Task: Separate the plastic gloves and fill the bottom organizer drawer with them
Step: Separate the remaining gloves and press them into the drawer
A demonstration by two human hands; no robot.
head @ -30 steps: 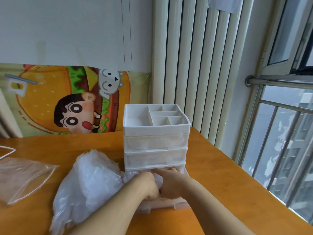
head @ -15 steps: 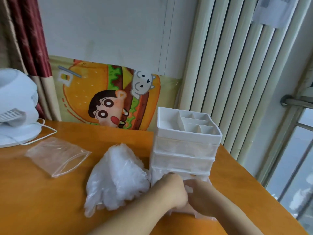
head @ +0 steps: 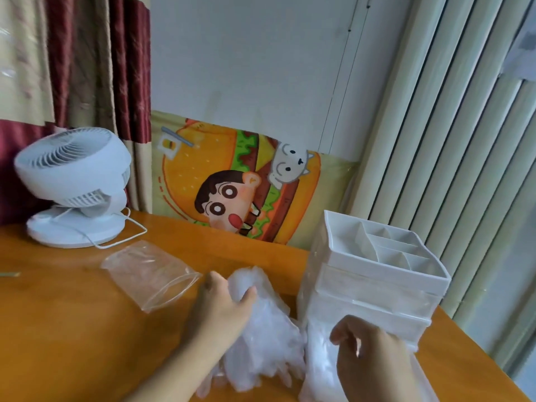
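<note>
The plastic gloves (head: pixel 261 338) lie in a crumpled heap on the orange surface (head: pixel 72 329) just left of the organizer (head: pixel 374 288), light, thin and clingy, so likely best pinched singly at a loose edge. The left hand (head: pixel 223 309) has its grip curled on the heap's top; the right hand (head: pixel 368 355) hovers over the pulled-out bottom drawer (head: pixel 319 369) with loosely curled fingers, apparently empty. Farther off lie an empty zip bag (head: pixel 150 274) and a white fan (head: pixel 75 187), neither blocking.
</note>
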